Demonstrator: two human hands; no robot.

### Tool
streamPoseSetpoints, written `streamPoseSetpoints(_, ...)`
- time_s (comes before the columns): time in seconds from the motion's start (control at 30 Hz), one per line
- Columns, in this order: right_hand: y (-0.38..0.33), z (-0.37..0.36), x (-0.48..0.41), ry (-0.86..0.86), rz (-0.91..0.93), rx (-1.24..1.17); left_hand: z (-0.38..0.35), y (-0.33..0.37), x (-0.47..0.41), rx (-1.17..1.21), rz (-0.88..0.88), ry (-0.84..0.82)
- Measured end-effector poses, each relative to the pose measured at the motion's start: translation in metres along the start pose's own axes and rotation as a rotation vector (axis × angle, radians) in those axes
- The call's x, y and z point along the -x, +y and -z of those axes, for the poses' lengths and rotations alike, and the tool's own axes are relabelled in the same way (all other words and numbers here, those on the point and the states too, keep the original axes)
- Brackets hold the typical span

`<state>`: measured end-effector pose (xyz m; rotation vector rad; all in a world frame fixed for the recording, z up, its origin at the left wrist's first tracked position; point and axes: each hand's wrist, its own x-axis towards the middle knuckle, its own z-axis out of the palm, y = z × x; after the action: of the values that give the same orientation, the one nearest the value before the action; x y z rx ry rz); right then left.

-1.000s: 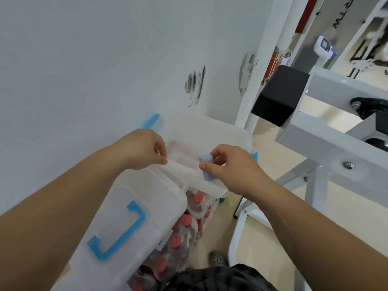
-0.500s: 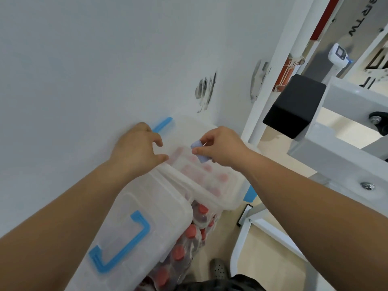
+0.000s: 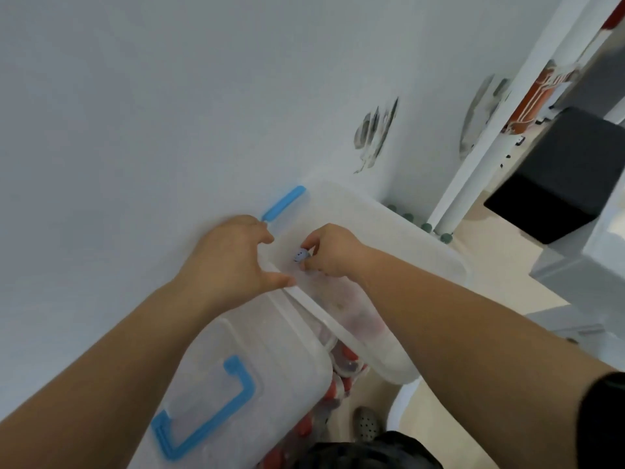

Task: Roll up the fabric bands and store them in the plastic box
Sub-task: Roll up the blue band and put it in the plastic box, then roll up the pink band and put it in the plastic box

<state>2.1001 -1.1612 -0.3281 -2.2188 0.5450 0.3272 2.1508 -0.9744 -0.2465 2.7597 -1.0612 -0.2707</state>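
Right fingers [image 3: 313, 241], rolled band [image 3: 300, 256] deeper in box [image 3: 389, 216]

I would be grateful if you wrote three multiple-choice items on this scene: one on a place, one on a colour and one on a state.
1. Where is the rolled band?
A. on the floor
B. at the plastic box, in the right hand
C. on the black block

2. What colour is the handle on the nearer box?
A. red
B. green
C. blue

3. How does the right hand hold the rolled band?
A. pinched in its fingers
B. flat on an open palm
C. not at all

Key: 1 B, the band shows at the fingers against the translucent box; 2 C, the handle is bright blue; 3 A, thumb and fingers close on it.
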Motion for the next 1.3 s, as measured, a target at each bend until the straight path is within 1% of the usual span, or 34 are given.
streamPoseSetpoints(0.2, 0.004, -0.023, -0.003, -0.031, 0.056, -0.033, -0.004, -0.002, 0.007, 0.115, 0.013, 0.019)
streamPoseSetpoints(0.43, -0.004, -0.033, -0.008, 0.043, 0.057, -0.039, -0.008, -0.003, 0.006, 0.142, 0.012, 0.049)
streamPoseSetpoints(0.73, -0.005, -0.038, -0.002, 0.116, 0.132, -0.047, -0.010, -0.005, 0.006, 0.170, 0.012, 0.064)
streamPoseSetpoints(0.8, -0.005, -0.037, -0.001, 0.089, 0.117, -0.042, -0.011, -0.006, 0.006, 0.174, 0.009, 0.064)
streamPoseSetpoints(0.97, 0.000, -0.022, -0.002, -0.028, 0.041, -0.155, -0.011, -0.007, 0.006, 0.177, 0.003, 0.066)
streamPoseSetpoints(1.13, -0.001, -0.017, 0.000, -0.042, -0.024, -0.185, -0.011, -0.009, 0.006, 0.178, -0.013, 0.062)
streamPoseSetpoints(1.3, -0.003, -0.008, 0.003, -0.100, -0.116, -0.251, -0.008, -0.005, 0.010, 0.168, -0.002, 0.034)
